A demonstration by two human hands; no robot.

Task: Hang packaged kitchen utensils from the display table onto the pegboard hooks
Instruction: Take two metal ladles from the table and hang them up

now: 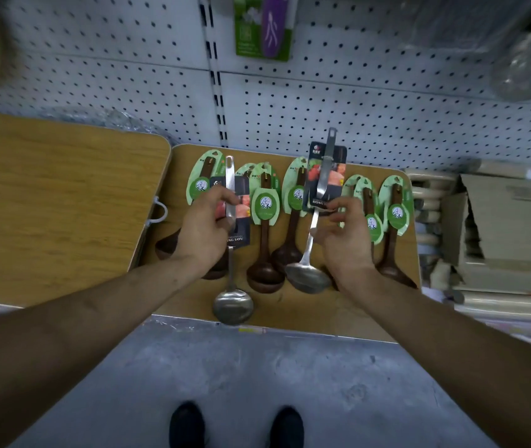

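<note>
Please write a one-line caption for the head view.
Left hand holds one steel ladle, right hand a second steel ladle, over wooden ladles on the table.

Pale grey pegboard [370, 101] dotted with dark holes, tan wood-grain table [290, 308], dark brown wooden ladles [265, 253] on green-and-white cards, silver steel ladles [232, 305] on black cards, purple utensil [272, 25] on green card, black shoes [186, 425]
</note>
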